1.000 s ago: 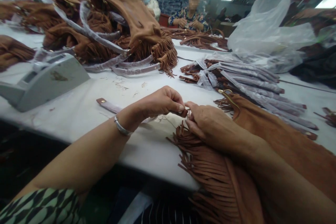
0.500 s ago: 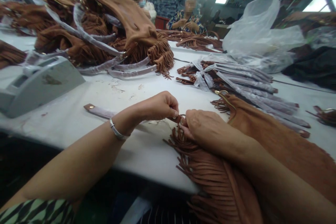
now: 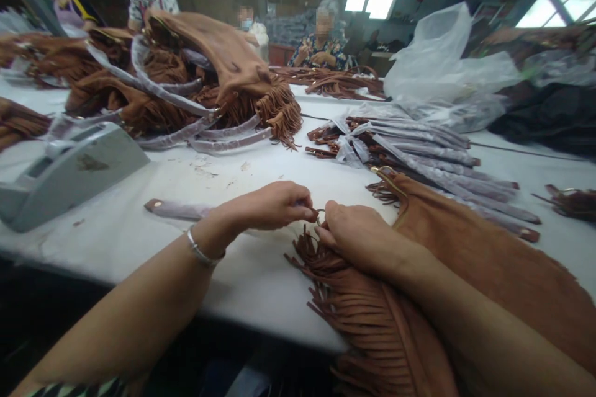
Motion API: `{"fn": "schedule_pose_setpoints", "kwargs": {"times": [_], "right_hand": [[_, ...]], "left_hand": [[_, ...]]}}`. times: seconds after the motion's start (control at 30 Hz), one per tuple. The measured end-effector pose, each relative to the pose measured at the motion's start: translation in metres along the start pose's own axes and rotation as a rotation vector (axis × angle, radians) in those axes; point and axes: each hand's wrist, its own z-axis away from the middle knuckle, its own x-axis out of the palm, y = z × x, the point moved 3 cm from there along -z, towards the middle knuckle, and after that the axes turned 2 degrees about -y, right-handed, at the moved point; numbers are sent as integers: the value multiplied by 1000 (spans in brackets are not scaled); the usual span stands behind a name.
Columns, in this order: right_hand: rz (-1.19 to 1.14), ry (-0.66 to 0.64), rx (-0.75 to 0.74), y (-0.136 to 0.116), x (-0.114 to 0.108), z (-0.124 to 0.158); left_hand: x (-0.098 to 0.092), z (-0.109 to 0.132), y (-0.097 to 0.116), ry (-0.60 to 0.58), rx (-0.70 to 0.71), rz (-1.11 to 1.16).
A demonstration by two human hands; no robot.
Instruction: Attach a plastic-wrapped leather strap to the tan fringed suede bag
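Note:
My left hand (image 3: 279, 203) pinches the brown end of a plastic-wrapped bag strap (image 3: 179, 209), whose other end lies on the table past my wrist. My right hand (image 3: 356, 232) is closed on a metal ring (image 3: 321, 217), right beside the strap end. Whether the strap end passes through the ring, I cannot tell. The ring sits at the edge of a brown fringed suede bag (image 3: 484, 248), which spreads beneath my right forearm. Its fringe (image 3: 354, 304) hangs over the table's front edge.
A grey tape dispenser (image 3: 93, 167) stands at left. Behind it are piled fringed bags (image 3: 223, 56). Tied wrapped straps (image 3: 419, 149) lie behind my right hand, with clear plastic bags (image 3: 442, 56) beyond. Several people, including a person in a floral top (image 3: 321, 53), are across the table (image 3: 209, 173).
My hands have drawn slightly apart, and the ring between them shows more plainly. The strap has shifted a little. The camera view has tilted up slightly.

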Motion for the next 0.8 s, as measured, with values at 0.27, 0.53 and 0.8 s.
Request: {"fn": "schedule_pose_setpoints", "kwargs": {"times": [0.27, 0.53, 0.8], "right_hand": [[-400, -166, -233, 23, -8, -6], [-591, -230, -301, 20, -1, -12], [-929, -353, -401, 12, 5, -10]], "left_hand": [[10, 3, 17, 70, 107, -728], [20, 11, 2, 96, 206, -1102], [3, 0, 5, -37, 327, -1138]]}}
